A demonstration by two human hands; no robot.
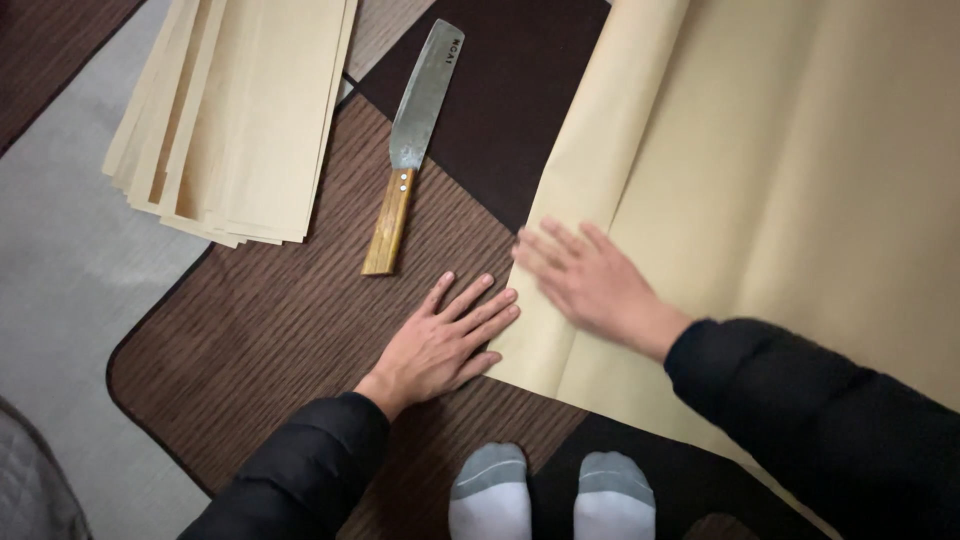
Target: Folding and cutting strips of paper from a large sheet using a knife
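Observation:
My left hand (445, 338) lies flat on the brown wood-grain mat (270, 340), fingers spread, its fingertips touching the folded edge of a large tan paper sheet (790, 170). My right hand (590, 280) rests palm down on that sheet near the fold, slightly blurred. Neither hand holds anything. A flat-bladed knife (410, 140) with a wooden handle lies on the mat just beyond my left hand, blade pointing away.
A stack of cut tan paper strips (240, 110) lies at the upper left, partly on grey floor (60, 260). My two feet in grey-and-white socks (550, 495) show at the bottom edge. A darker mat (510, 90) lies under the knife blade.

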